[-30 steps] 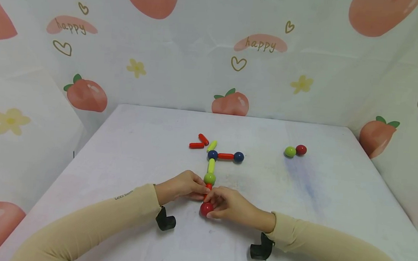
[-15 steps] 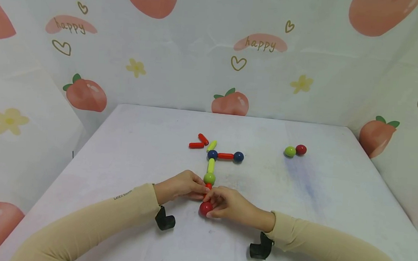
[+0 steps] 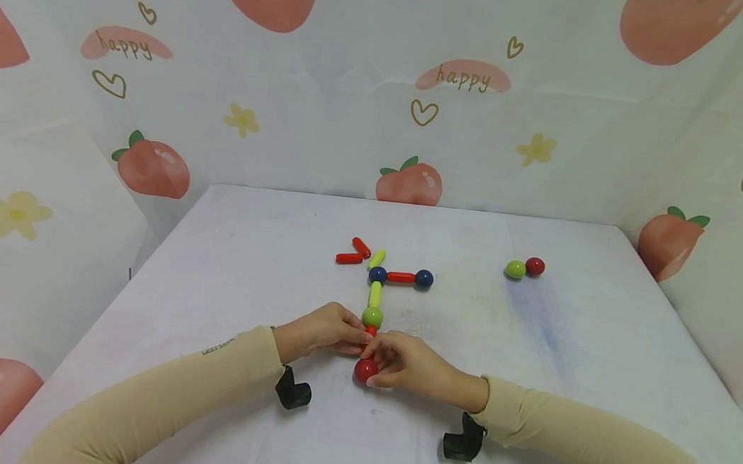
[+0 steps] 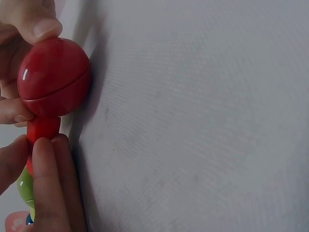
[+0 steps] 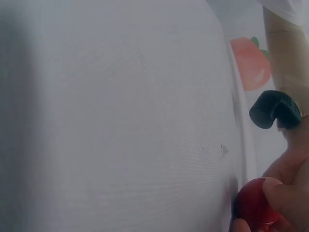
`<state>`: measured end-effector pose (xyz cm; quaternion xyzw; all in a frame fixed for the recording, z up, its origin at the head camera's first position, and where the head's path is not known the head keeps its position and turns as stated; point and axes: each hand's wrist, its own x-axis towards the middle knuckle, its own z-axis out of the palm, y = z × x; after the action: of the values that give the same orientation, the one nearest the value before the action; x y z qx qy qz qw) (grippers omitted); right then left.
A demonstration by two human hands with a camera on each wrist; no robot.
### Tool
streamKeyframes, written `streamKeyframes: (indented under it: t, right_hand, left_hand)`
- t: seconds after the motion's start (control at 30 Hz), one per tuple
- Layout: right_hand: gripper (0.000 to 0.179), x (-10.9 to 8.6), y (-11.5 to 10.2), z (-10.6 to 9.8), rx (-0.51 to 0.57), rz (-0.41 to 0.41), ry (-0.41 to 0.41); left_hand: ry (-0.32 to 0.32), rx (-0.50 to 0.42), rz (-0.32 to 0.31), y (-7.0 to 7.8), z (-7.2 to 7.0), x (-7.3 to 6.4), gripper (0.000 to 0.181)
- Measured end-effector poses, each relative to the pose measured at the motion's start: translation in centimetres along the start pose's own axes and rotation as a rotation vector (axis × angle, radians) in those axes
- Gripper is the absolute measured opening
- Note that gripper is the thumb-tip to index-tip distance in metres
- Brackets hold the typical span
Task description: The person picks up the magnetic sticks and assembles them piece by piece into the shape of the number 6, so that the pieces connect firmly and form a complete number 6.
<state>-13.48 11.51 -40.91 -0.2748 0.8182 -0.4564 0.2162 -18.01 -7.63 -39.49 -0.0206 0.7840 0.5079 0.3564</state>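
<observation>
In the head view, my left hand [image 3: 330,327] pinches a red rod [image 3: 370,330] between thumb and fingers. The rod joins a green ball [image 3: 373,317] at its far end and a glossy red ball [image 3: 365,371] at its near end. My right hand [image 3: 411,364] grips that red ball, thumb low on its side, index fingertip near the rod. The left wrist view shows the red ball [image 4: 54,77] seated against the rod [image 4: 43,128]; left fingers [image 4: 48,181] lie along the rod. Fingers partly cover the red ball [image 5: 253,203] in the right wrist view.
Beyond the green ball run a yellow rod [image 3: 375,295], a blue ball [image 3: 378,276], a red rod [image 3: 401,278] and another blue ball [image 3: 424,279]. Another yellow rod [image 3: 378,259] touches the first blue ball. Loose red rods [image 3: 349,259] lie behind. A green ball [image 3: 515,269] and red ball [image 3: 535,267] sit at right.
The near red ball has shifted very slightly left with the fingers. Both hands keep the same hold; the other pieces stay where they were.
</observation>
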Motion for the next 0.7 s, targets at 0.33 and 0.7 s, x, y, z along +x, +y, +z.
streamKeyframes:
  t: [0.33,0.7]
  right_hand:
    - [0.034,-0.6,-0.9,-1.6,-0.019,0.057,-0.017]
    - [0.029,0.7,-3.5,-6.5,-0.085,0.053,0.069]
  left_hand:
    - [-0.004,-0.041,0.012,-0.1,0.1,0.2,0.02]
    - [-0.006,-0.036,-0.013,0.1,0.0,-0.2,0.021]
